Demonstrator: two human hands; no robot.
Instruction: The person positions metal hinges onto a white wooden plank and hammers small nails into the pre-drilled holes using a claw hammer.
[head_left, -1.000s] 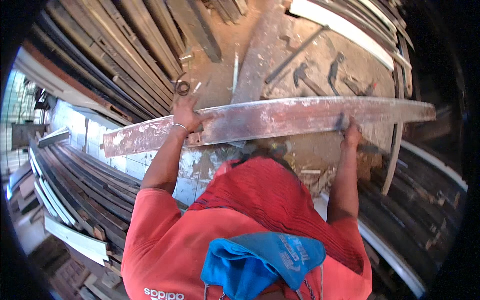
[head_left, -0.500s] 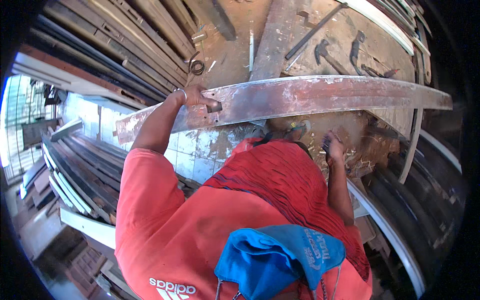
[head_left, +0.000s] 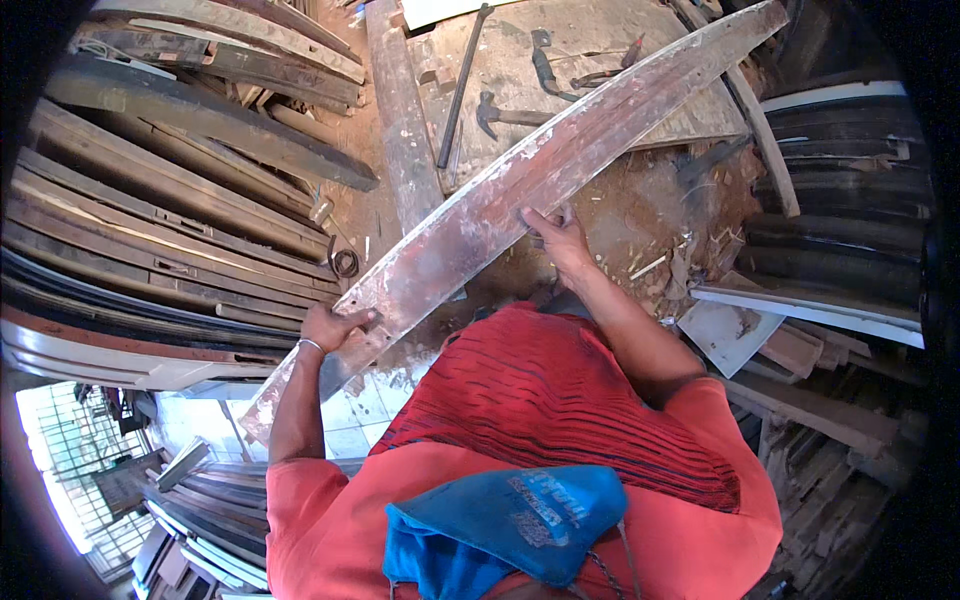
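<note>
A long, worn wooden plank (head_left: 470,225) with flaking reddish paint runs diagonally from lower left to upper right in front of me. My left hand (head_left: 335,327) grips its lower part, fingers wrapped over the edge. My right hand (head_left: 560,235) presses on its middle, fingers spread on the near edge. A red cloth covers my lap below the plank, and a blue cloth lies on my chest.
Stacks of dark planks (head_left: 170,200) fill the left side and more boards (head_left: 840,200) the right. A workbench (head_left: 600,60) ahead carries a hammer (head_left: 500,115), a metal bar (head_left: 460,85) and other tools. Wood chips cover the floor (head_left: 660,220).
The plank has swung from lying level across the view to a steep diagonal, its right end far up. My right hand moved from under it onto its middle.
</note>
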